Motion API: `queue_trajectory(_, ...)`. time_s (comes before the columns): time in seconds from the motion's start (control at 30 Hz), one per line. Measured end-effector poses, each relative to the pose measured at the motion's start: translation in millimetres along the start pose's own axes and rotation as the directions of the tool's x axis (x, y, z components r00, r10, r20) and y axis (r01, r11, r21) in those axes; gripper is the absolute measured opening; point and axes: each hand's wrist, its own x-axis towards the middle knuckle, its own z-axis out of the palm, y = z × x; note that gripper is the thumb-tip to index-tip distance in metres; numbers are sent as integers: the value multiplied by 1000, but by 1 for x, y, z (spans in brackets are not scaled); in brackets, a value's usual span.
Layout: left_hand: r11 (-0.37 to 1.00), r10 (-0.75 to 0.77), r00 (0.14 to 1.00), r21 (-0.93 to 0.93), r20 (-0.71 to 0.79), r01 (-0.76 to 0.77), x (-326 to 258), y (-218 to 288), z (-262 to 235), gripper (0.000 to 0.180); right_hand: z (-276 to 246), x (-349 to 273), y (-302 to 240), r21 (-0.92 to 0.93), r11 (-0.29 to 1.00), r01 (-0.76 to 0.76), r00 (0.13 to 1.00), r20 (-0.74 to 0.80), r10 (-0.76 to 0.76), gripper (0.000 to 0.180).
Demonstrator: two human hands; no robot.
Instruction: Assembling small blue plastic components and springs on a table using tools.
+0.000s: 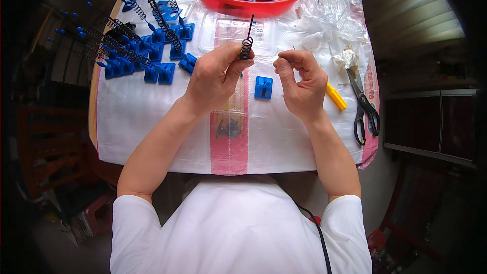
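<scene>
My left hand (215,73) pinches a black coil spring (246,48) between thumb and fingers above the table's middle. A thin dark rod (251,24) rises from the spring's top. To the right, my right hand (304,81) has thumb and forefinger pressed together; whatever they hold, if anything, is too small to make out. A blue plastic block with a square base (263,88) sits on the white sheet between my hands, touched by neither.
Several blue bases with springs and rods (147,45) crowd the far left. A red basin (248,6) with blue parts and a clear tray (215,33) stand at the back. Crumpled plastic (329,5), a yellow-handled tool (336,96) and black scissors (362,101) lie right.
</scene>
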Motion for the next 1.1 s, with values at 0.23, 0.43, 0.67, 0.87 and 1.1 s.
queue_trajectory(0.23, 1000, -3, 1000, 7, 2, 3, -1, 0, -1, 13, 1, 0, -1, 11, 1000, 2, 1000, -5, -2, 9)
queue_trajectory(0.43, 1000, 26, 1000, -3, -14, -26, 1, 0, 2, 10, -3, 3, -5, -21, 999, 32, 999, -29, -32, 9)
queue_trajectory(0.67, 998, -45, 999, -40, 13, 45, -4, -4, 1, 13, -84, 37, -41, -610, 784, -114, 992, -108, 60, 11)
queue_trajectory(0.87, 1000, -24, 1000, -15, 16, 24, -2, -3, 2, 11, -140, 38, -1, -791, 567, -229, 950, -56, 306, 31)
queue_trajectory(1.1, 998, -51, 999, -26, 4, 52, -2, -2, 2, 8, -139, 33, 14, -803, 557, -211, 965, -81, 250, 24)
